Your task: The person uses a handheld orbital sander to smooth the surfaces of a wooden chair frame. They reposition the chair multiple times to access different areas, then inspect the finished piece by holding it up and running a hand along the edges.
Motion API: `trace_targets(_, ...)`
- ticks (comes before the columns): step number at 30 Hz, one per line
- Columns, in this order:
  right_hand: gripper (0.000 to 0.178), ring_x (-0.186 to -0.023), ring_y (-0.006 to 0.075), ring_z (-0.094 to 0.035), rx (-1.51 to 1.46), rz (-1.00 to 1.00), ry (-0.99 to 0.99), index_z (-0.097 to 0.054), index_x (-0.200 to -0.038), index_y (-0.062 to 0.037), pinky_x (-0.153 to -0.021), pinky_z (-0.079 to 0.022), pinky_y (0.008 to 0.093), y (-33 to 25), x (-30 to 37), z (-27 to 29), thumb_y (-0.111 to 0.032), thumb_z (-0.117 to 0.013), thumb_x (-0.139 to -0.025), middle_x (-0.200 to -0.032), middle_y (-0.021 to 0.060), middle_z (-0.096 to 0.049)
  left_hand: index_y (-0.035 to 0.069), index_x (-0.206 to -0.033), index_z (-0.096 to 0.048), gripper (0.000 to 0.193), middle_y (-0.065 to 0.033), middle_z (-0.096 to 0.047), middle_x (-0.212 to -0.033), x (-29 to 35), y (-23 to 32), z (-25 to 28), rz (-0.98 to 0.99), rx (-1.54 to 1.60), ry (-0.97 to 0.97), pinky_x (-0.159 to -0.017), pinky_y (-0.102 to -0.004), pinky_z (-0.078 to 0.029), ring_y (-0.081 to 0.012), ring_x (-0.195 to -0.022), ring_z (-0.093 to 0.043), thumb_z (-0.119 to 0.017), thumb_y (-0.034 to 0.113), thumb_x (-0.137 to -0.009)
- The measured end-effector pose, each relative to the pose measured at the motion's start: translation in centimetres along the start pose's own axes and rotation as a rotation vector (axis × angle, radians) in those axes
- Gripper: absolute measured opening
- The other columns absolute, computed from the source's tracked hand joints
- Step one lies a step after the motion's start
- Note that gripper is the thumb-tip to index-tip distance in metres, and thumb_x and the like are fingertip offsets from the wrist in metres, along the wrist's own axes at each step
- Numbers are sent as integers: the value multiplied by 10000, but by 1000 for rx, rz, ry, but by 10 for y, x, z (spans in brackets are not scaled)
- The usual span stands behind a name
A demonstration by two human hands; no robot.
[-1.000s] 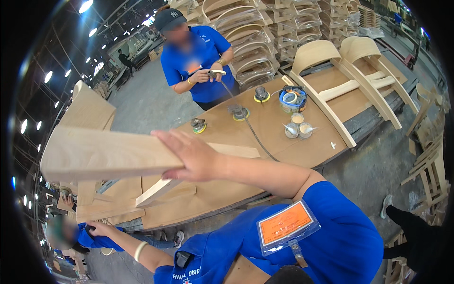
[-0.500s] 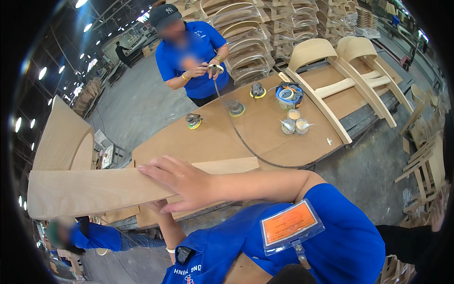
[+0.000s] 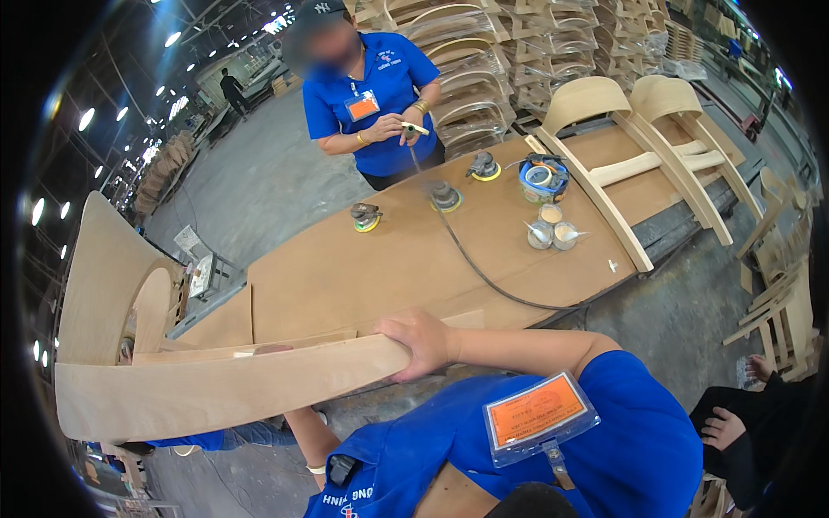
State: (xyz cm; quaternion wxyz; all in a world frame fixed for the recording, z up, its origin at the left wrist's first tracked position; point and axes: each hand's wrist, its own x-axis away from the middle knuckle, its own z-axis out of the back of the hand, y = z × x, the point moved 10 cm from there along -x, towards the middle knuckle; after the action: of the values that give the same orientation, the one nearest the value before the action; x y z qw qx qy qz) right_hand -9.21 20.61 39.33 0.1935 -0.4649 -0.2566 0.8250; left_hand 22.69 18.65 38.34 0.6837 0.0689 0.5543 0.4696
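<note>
A pale wooden chair frame (image 3: 233,384), with a broad curved backrest, lies tilted across the left front, over the workbench's near edge. My right hand (image 3: 419,344) is closed round the right end of its long curved rail. My left forearm rises from below behind that rail. Of my left hand (image 3: 276,349) only a bit of the fingers shows above the rail's upper edge, against the frame; the rest is hidden. Beside these fingers is a small pale block (image 3: 245,352) whose kind I cannot make out.
Across the brown-topped workbench (image 3: 345,285) a co-worker (image 3: 371,104) in blue holds a hose end. Sanders (image 3: 366,217), a blue tub (image 3: 544,177), filler cups (image 3: 553,231) and two chair frames (image 3: 596,168) are on it. Another person's hand (image 3: 724,429) shows at right.
My right hand has slid rightward along the rail from its flat upper face to its end and closed there. The frame has tilted and sits lower in view. The view has shifted slightly.
</note>
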Motion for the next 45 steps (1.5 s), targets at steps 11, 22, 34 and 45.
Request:
trace_targets(11, 674, -791, 309, -625, 53, 53, 149, -532, -1131, -57, -640, -518, 388, -26, 3, -8, -369, -833, -615, -915, 109, -596, 32, -793, -613, 214, -85, -616, -766, -9, 31, 6, -30, -116, 96, -670, -310, -472, -207, -720, -587, -564, 236, -831)
trace_targets(22, 702, -825, 328, -627, 53, -9, 120, -517, -1158, -35, -669, -523, 394, -31, 13, -20, -339, -825, -604, -970, 140, -603, 56, -760, -569, 300, -59, -564, -735, -20, 123, -16, -82, -166, 121, -698, -315, -438, -188, -709, -546, -605, 353, -785)
trace_targets(34, 756, -887, 342, -622, -143, 0, -72, -451, -1285, -15, -711, -527, 397, -40, 19, -46, -255, -795, -656, -1051, 163, -588, 31, -819, -507, 466, -52, -493, -756, -14, 167, -15, -27, -61, 192, -783, -298, -375, -156, -761, -467, -389, 466, -937)
trace_targets(45, 874, -1141, 398, -541, -397, -15, -291, -334, -1399, -9, -943, -458, 419, -44, 8, -73, -325, -795, -727, -1279, 236, -516, 52, -998, -505, 404, -64, -509, -930, -13, 128, -7, 164, 102, 202, -849, -292, -390, -164, -877, -486, -524, 439, -884)
